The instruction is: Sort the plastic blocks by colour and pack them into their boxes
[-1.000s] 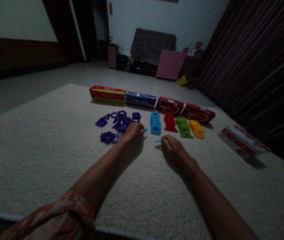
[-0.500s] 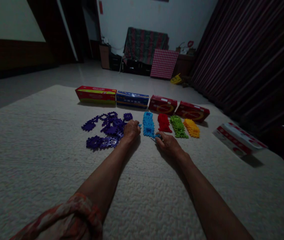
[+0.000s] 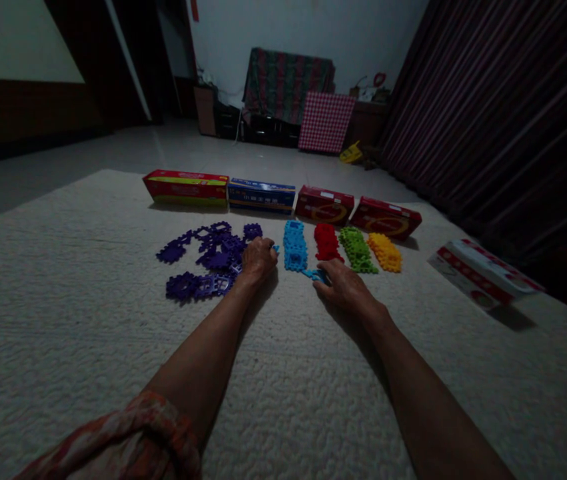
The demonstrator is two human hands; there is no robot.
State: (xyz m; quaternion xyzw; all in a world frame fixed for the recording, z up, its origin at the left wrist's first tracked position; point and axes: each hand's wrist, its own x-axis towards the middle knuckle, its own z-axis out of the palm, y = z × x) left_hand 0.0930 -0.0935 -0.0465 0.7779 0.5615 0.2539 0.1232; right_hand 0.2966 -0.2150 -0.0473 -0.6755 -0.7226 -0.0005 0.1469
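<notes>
My left hand [image 3: 259, 260] is closed at the right edge of the purple pieces [image 3: 219, 257], with a bit of light blue showing at its fingertips. Below the stack of light blue pieces [image 3: 294, 247], a loose blue piece [image 3: 315, 274] lies under the fingers of my right hand [image 3: 338, 281], partly hidden by them. The thumb and fingers of that hand are bent round the piece. Rows of red pieces [image 3: 327, 242], green pieces [image 3: 357, 250] and yellow pieces [image 3: 385, 252] lie to the right.
Behind the pieces stand a red and yellow-green box [image 3: 188, 189], a blue box [image 3: 262, 197] and two dark red boxes [image 3: 324, 205]. A white and red box [image 3: 486, 273] stands at the right on the pale quilted mat [image 3: 283, 393].
The view has shifted slightly. The fingers of my right hand have spread a little, and more of the loose blue piece shows beside them. My left hand looks nearly the same.
</notes>
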